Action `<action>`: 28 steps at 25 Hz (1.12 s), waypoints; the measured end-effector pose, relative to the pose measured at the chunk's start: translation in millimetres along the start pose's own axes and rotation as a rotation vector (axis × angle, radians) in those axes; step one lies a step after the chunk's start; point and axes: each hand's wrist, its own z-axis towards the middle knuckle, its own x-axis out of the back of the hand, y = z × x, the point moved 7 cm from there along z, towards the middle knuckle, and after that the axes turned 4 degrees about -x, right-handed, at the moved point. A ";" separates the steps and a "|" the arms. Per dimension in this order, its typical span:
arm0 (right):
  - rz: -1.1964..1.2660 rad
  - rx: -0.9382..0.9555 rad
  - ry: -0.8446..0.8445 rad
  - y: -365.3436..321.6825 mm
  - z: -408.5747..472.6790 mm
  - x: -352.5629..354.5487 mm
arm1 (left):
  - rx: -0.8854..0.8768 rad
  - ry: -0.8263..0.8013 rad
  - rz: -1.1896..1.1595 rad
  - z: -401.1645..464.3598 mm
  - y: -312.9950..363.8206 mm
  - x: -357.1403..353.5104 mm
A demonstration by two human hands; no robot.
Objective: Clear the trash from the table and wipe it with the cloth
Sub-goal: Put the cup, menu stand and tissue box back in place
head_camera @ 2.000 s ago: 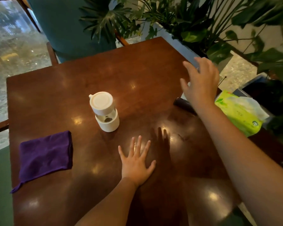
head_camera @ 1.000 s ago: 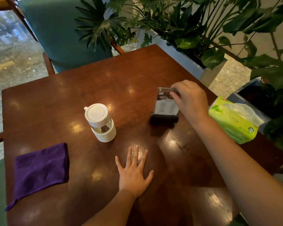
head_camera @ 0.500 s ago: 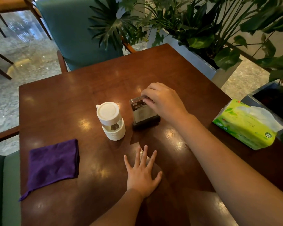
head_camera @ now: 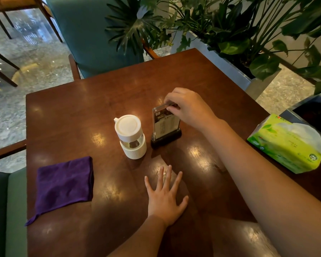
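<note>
Counter: a dark, glossy wooden counter [head_camera: 78, 112] fills the head view, ceiling lights mirrored in its top.
Left hand: the left hand [head_camera: 165, 198] lies flat, palm down, fingers straight and spread, at about 6 o'clock from the counter's middle; it holds nothing.
Right hand: the right hand [head_camera: 186, 106] reaches in from 4 o'clock; its grip is pinched on the top edge of a clear sign stand [head_camera: 164, 127], fingers curled over it.
Sign stand: upright in a dark base, a printed card inside, just right of centre; the print is too small to read.
Cup: a white lidded cup [head_camera: 130, 136] stands just beside the stand, at its 9 o'clock, apart from it.
Cloth: the purple cloth [head_camera: 63, 182] lies folded flat at 8 o'clock near the counter's left edge, one corner trailing toward the near side, well apart from both hands.
Tissue pack: a green tissue pack [head_camera: 287, 143] sits at 3 o'clock on the right edge.
Surroundings: a teal chair [head_camera: 93, 34] at 12 o'clock, leafy plants [head_camera: 220, 21] at 1 o'clock.
</note>
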 end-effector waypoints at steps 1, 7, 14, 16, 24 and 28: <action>0.002 -0.009 0.007 0.8 -0.9 -0.1 | 0.000 -0.003 -0.002 0.3 -0.1 0.2; -0.017 -0.035 0.032 -1.2 -4.9 -3.8 | 0.009 -0.013 -0.007 -0.5 -1.1 -0.1; -0.028 -0.046 0.074 -0.7 -9.7 -1.9 | 0.025 -0.027 -0.016 -1.0 -1.1 -1.1; -0.033 -0.058 0.073 0.3 -13.4 -3.2 | 0.023 -0.041 -0.014 -1.2 -0.9 -2.3; -0.220 -0.210 0.235 41.3 -106.5 10.1 | 0.040 -0.093 0.002 0.7 -2.8 -8.4; -0.387 -0.487 0.137 107.0 -167.9 23.9 | 0.036 -0.112 0.021 -0.5 -1.2 -6.0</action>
